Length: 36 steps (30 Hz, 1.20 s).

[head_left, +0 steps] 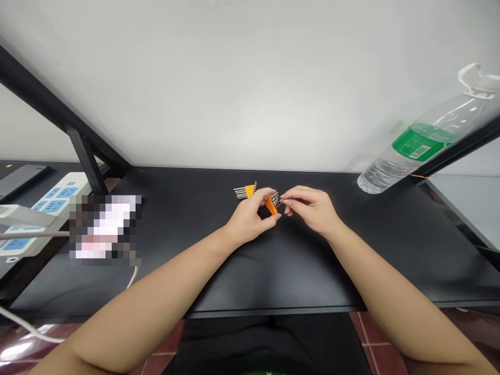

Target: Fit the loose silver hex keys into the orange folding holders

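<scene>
Near the middle of the black table (164, 219), my left hand (253, 213) grips an orange holder (271, 205) between thumb and fingers. Several metal hex keys (275, 198) stick out of it toward the right. My right hand (310, 207) pinches at the ends of these keys with thumb and forefinger; the small metal piece between the fingertips is partly hidden. Just behind my left hand, a second orange holder (249, 191) with several metal keys lies on the table.
A large clear bottle (385, 169) with a green label stands at the back right. White power strips (64, 195) and a pixelated, glowing object (105, 226) with a cable (134, 276) are at the left. Black frame bars (84, 156) flank the table, with a pale wall behind.
</scene>
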Motion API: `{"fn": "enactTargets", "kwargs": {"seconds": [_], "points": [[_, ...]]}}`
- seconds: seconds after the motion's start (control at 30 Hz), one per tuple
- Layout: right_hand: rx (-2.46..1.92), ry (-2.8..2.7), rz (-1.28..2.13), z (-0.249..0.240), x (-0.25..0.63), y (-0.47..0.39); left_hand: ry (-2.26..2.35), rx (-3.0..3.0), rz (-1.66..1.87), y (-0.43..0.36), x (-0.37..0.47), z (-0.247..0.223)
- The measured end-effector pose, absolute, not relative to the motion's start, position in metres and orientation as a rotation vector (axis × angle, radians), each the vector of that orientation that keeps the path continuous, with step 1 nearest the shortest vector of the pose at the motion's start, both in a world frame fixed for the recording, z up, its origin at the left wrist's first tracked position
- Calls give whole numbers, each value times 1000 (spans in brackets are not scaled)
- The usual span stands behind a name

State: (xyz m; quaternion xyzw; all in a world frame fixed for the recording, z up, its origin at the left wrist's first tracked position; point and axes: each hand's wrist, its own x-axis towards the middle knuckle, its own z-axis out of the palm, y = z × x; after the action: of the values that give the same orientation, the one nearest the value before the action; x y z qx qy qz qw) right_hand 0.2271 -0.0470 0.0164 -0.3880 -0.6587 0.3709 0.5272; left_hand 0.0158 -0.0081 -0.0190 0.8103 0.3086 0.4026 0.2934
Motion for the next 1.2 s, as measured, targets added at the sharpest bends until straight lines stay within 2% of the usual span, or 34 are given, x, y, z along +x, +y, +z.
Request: {"fn": "enactTargets", "kwargs": {"seconds": [0.23,0.57,0.73,0.83,0.97,1.2], "points": [[-934,-1832,705,13,235,-44,738,2147,1078,-8,15,-21],[-998,-2286,134,0,240,-36,695,1963,1175,-5,18,-24],[-1112,-2173,171,19,254,-37,738,1895,1175,-4,19,-24],[-1479,-2065,138,33,273,-35,798,1935,1150,-4,18,-24],[-1864,-2317,339,35,289,-29,792,2067,1147,-2,16,-23],[-1965,-2319,497,29,280,-30,705,2202,1213,-3,17,-18]]}}
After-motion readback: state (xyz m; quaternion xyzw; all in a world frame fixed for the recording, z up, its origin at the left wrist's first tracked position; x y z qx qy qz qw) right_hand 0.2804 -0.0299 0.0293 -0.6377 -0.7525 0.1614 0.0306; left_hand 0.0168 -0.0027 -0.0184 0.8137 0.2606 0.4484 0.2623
